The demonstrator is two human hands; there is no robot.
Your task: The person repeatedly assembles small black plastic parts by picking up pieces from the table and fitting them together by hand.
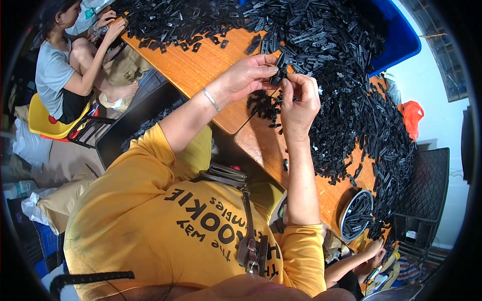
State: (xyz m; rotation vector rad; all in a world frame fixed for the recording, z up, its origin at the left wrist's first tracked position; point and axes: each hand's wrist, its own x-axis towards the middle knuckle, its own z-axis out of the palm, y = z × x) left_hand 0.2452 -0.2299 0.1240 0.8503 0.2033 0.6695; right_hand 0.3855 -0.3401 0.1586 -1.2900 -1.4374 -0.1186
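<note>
Over the orange wooden table [201, 65], my left hand [249, 78] pinches a black plastic part [279, 69], long and narrow with a rounded end. My right hand [301, 98] meets it from the other side, its thumb and forefinger closed at the part's lower end. Whether a second small piece sits between those right fingertips is too small to make out. Small black clips [263, 106] lie scattered on the wood just below my hands. Behind them rises a large heap of long black plastic parts [316, 37].
A blue bin [409, 47] stands at the far right behind the heap. More small black pieces [336, 130] spread along the right side, near a metal bowl [346, 219] of black parts. One person [52, 75] sits at left; another person's hands [374, 251] work at lower right.
</note>
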